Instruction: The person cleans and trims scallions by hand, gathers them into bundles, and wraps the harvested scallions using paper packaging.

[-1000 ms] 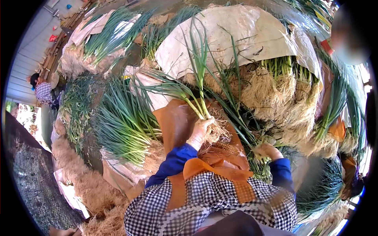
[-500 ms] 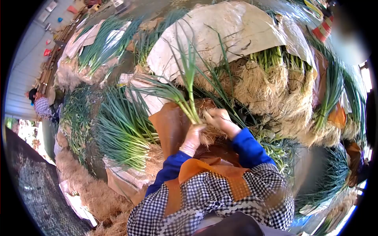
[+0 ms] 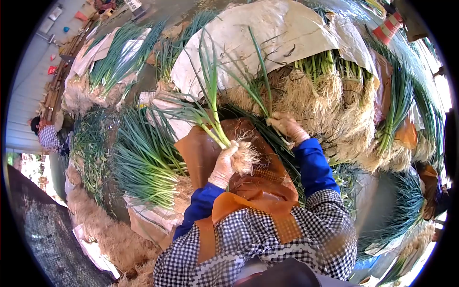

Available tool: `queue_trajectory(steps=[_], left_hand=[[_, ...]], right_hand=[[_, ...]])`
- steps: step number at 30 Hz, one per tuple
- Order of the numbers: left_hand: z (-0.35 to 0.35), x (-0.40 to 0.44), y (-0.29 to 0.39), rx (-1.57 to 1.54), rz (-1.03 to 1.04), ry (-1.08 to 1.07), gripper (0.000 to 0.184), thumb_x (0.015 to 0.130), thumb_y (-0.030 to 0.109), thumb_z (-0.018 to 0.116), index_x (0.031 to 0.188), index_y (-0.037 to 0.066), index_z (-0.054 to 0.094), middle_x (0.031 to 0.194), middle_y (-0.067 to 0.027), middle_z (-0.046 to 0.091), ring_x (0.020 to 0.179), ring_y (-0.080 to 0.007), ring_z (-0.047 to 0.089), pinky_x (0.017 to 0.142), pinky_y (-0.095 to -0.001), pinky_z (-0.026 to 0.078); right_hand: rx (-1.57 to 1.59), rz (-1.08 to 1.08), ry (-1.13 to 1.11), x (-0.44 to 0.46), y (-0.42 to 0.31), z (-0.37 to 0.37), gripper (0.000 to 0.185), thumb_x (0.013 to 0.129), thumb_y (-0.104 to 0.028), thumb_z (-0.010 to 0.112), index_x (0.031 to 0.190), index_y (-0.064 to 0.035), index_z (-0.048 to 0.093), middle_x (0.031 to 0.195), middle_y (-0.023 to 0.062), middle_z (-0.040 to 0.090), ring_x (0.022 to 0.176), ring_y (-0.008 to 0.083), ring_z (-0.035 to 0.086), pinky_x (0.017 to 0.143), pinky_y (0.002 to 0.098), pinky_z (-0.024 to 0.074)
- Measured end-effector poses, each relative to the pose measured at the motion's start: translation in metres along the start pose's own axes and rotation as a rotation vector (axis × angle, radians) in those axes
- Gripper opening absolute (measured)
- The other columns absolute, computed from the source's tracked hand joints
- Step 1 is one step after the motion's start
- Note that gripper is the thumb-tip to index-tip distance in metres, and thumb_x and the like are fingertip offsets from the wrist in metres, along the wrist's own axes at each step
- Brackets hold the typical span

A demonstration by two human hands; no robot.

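Observation:
Near the middle, my left hand (image 3: 223, 165) is closed round the white stems of a few green onions (image 3: 213, 114), their pale roots (image 3: 245, 158) hanging out to its right. My right hand (image 3: 289, 128) is further forward and to the right, its fingers closed on the lower end of a thin green onion (image 3: 262, 91) whose leaves point up. Below both hands an orange-brown apron (image 3: 258, 179) covers my lap. To the left lies a bundle of green onions (image 3: 143, 162), its leaves pointing up and left.
A pale sheet (image 3: 258, 38) covers part of a large heap of onions with long roots (image 3: 315, 103). More bundles (image 3: 119, 57) lie at the upper left. A person (image 3: 48, 136) in a checked top is at the far left. A red-and-white striped object (image 3: 387, 28) is at the upper right.
My right hand has moved from the roots beside my left hand, out to the right, and now grips a thin onion. My left hand has shifted slightly left with its onions.

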State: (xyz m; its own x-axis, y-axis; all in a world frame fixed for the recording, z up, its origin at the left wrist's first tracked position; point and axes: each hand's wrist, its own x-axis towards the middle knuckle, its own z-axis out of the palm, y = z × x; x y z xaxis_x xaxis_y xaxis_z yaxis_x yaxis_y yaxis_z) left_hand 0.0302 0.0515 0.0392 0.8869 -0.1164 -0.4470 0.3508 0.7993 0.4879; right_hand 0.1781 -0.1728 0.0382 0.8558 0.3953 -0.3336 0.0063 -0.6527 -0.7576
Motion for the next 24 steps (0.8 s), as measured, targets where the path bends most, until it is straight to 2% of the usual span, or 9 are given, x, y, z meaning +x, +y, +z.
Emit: queue_trajectory(steps=[2, 4, 6, 10, 12, 14, 18, 21, 24], left_hand=[[0.012, 0.01, -0.012, 0.047, 0.01, 0.016, 0.016, 0.088, 0.009, 0.053, 0.099, -0.001, 0.056, 0.11, -0.0153, 0.06, 0.105, -0.0242, 0.057, 0.081, -0.0343, 0.051], [0.025, 0.011, -0.029, -0.101, -0.237, -0.083, 0.017, 0.089, 0.011, 0.053, 0.104, 0.003, 0.055, 0.114, -0.0173, 0.058, 0.101, -0.0276, 0.058, 0.087, -0.039, 0.05], [0.021, 0.019, -0.061, -0.066, -0.168, -0.067, 0.019, 0.088, 0.013, 0.055, 0.104, 0.003, 0.054, 0.112, -0.0176, 0.059, 0.094, -0.0266, 0.06, 0.083, -0.0381, 0.051], [0.042, 0.008, -0.052, 0.074, -0.173, -0.009, 0.012, 0.083, 0.004, 0.06, 0.095, 0.003, 0.056, 0.092, -0.0102, 0.062, 0.081, -0.0226, 0.062, 0.075, -0.0355, 0.053], [0.03, 0.011, -0.058, 0.076, -0.125, -0.001, 0.012, 0.082, 0.002, 0.06, 0.093, 0.004, 0.056, 0.087, -0.0083, 0.061, 0.077, -0.0215, 0.062, 0.073, -0.0337, 0.053], [0.028, 0.008, -0.062, 0.079, -0.084, 0.003, 0.012, 0.081, 0.0, 0.061, 0.091, 0.004, 0.055, 0.083, -0.0064, 0.06, 0.073, -0.0204, 0.062, 0.07, -0.0319, 0.053], [0.02, 0.019, -0.058, -0.002, -0.046, 0.11, 0.012, 0.081, -0.001, 0.06, 0.088, 0.005, 0.055, 0.077, -0.0071, 0.061, 0.071, -0.0201, 0.062, 0.066, -0.0322, 0.054], [0.01, 0.022, -0.053, -0.049, -0.094, 0.025, 0.015, 0.08, -0.004, 0.059, 0.089, 0.006, 0.054, 0.083, -0.0077, 0.062, 0.075, -0.0198, 0.062, 0.071, -0.0316, 0.054], [0.006, 0.019, -0.049, 0.062, -0.102, -0.04, 0.018, 0.079, -0.006, 0.057, 0.09, 0.007, 0.053, 0.104, -0.0098, 0.061, 0.091, -0.0192, 0.061, 0.081, -0.0296, 0.052]], right_hand=[[0.556, -0.042, -0.229, -0.004, -0.023, -0.011, 0.025, 0.089, -0.027, 0.055, 0.093, -0.0031, 0.063, 0.081, 0.0017, 0.063, 0.074, 0.0119, 0.058, 0.068, 0.0265, 0.0467], [0.832, -0.096, -0.275, -0.008, -0.038, -0.001, 0.021, 0.091, -0.023, 0.052, 0.093, -0.0061, 0.064, 0.071, -0.0024, 0.057, 0.064, 0.0071, 0.051, 0.061, 0.0209, 0.0434], [0.959, -0.193, -0.367, -0.001, -0.031, 0.025, 0.023, 0.091, -0.025, 0.053, 0.091, -0.0057, 0.065, 0.07, -0.0035, 0.054, 0.062, 0.0064, 0.047, 0.059, 0.02, 0.0405], [0.964, -0.253, -0.301, -0.004, -0.042, 0.048, 0.03, 0.091, -0.032, 0.053, 0.093, -0.005, 0.066, 0.071, -0.0036, 0.056, 0.065, 0.0084, 0.049, 0.064, 0.0238, 0.0423], [0.561, -0.073, -0.056, -0.002, -0.047, 0.051, 0.03, 0.09, -0.033, 0.054, 0.084, -0.0061, 0.067, 0.067, 0.0012, 0.059, 0.067, 0.013, 0.055, 0.064, 0.0273, 0.0442], [-0.208, -0.295, 0.302, -0.008, -0.046, 0.053, 0.024, 0.086, -0.028, 0.058, 0.072, -0.0099, 0.062, 0.067, 0.0149, 0.057, 0.063, 0.027, 0.059, 0.057, 0.035, 0.0454], [-0.023, -0.393, 0.263, -0.055, -0.038, 0.043, 0.025, 0.087, -0.025, 0.057, 0.071, -0.0048, 0.059, 0.061, 0.0146, 0.053, 0.053, 0.0256, 0.05, 0.052, 0.0358, 0.0407], [0.332, -0.103, 0.063, -0.111, -0.021, 0.015, 0.028, 0.089, -0.025, 0.057, 0.073, -0.0025, 0.062, 0.059, 0.0002, 0.052, 0.058, 0.006, 0.047, 0.052, 0.0254, 0.0395], [0.361, 0.264, 0.119, -0.136, 0.049, -0.014, 0.025, 0.092, -0.024, 0.054, 0.085, -0.0027, 0.065, 0.068, -0.0021, 0.059, 0.06, 0.0054, 0.049, 0.053, 0.0209, 0.0402]])
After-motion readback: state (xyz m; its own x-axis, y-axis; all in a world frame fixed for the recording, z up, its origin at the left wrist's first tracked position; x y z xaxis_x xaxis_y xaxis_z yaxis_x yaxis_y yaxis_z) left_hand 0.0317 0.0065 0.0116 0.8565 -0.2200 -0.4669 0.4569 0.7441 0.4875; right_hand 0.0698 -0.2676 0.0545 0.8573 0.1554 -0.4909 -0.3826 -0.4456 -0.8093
